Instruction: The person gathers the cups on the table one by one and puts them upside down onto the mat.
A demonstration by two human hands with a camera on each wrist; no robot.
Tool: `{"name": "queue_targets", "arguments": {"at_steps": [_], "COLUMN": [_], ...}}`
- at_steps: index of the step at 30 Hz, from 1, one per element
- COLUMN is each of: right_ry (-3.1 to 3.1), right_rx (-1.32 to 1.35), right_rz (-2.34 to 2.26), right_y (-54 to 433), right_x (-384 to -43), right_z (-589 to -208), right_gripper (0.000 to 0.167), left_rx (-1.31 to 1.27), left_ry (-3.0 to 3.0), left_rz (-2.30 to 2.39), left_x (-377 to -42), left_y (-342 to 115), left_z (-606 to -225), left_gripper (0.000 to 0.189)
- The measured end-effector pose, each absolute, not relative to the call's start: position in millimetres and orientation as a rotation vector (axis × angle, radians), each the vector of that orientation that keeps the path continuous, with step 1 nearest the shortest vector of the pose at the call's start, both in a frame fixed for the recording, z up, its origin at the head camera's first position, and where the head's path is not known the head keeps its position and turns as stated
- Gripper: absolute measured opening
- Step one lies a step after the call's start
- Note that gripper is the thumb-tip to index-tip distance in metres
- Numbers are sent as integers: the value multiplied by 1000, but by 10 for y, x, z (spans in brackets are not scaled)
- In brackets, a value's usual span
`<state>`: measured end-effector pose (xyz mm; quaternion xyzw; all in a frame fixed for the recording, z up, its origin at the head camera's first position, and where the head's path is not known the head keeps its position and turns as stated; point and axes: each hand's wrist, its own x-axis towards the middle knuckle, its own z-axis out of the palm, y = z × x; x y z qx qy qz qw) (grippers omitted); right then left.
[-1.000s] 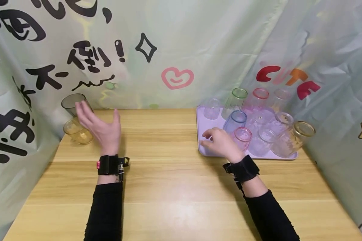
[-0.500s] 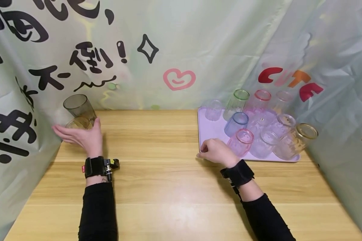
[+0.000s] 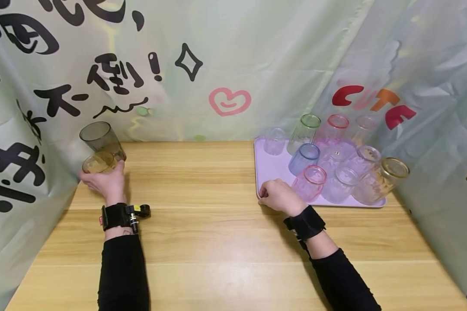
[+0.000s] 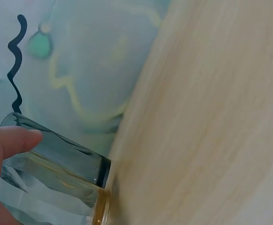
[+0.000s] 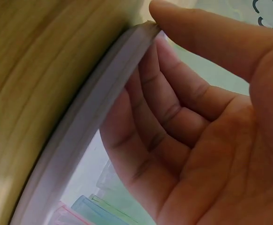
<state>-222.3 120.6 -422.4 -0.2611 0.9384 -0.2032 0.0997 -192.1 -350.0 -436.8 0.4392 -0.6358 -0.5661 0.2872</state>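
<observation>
My left hand [image 3: 107, 181] is wrapped around the lower part of a short amber glass [image 3: 98, 161] at the table's far left corner. In the left wrist view, the thumb shows in front of that amber glass [image 4: 100, 206] and the taller smoky grey glass [image 4: 77, 152] behind it. Both glasses stand with their mouths upward. At the near left corner of a lilac tray [image 3: 268, 170], my right hand [image 3: 279, 196] pinches the rim. The right wrist view shows the thumb outside the tray rim [image 5: 80, 131] and the curled fingers on its inner side.
Several glasses crowd the tray, among them a pink glass [image 3: 309, 185], a blue glass [image 3: 304, 160], a green-rimmed glass [image 3: 304, 134] and a gold-rimmed glass [image 3: 379, 183]. A printed cloth [image 3: 280, 65] hangs around the back and sides of the wooden table [image 3: 206, 242].
My left hand has come down and left from above the glasses and now grips the amber one. My right hand has moved nearer to me, onto the tray's corner.
</observation>
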Motion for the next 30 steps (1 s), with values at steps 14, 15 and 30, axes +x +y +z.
{"name": "queue_targets", "arguments": {"at_steps": [14, 15, 30], "right_ry": [2781, 2783, 2810], "right_rx": [-763, -762, -764], "right_rz": [-596, -595, -630], "right_y": [1204, 1205, 1198], "right_x": [-2228, -2226, -2200], "right_z": [-4224, -4221, -4192], "right_gripper": [10, 10, 8], "left_rx": [1180, 1191, 1131], "left_ry": [-1648, -1648, -1505], "left_rz": [-1449, -1443, -1530], "left_x": [-1935, -1938, -2019], "left_y": [-3468, -3458, -3189], "left_z": [-4388, -4386, -4294], "left_gripper": [107, 107, 102]}}
